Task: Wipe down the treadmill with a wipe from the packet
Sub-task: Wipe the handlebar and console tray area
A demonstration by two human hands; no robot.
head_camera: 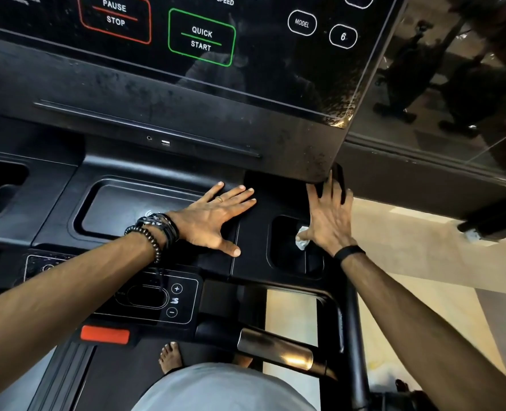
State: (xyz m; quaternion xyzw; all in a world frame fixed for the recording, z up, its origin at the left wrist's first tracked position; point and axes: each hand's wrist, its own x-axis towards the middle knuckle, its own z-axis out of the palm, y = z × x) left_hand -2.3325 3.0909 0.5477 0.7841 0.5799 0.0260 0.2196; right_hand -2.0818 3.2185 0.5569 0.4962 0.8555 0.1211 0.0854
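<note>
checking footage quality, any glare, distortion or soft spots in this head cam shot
Head view: wide-angle bending bows the console panel and stretches both forearms; the glossy screen mirrors faint shapes near QUICK START; the glass at right reflects gym machines; the white wipe under the right hand looks slightly soft.

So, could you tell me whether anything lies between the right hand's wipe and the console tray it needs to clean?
Nothing visible does. The right hand presses the white wipe at the cup holder rim, under its palm. The left hand lies flat on the console tray beside it, covering that patch.
</note>
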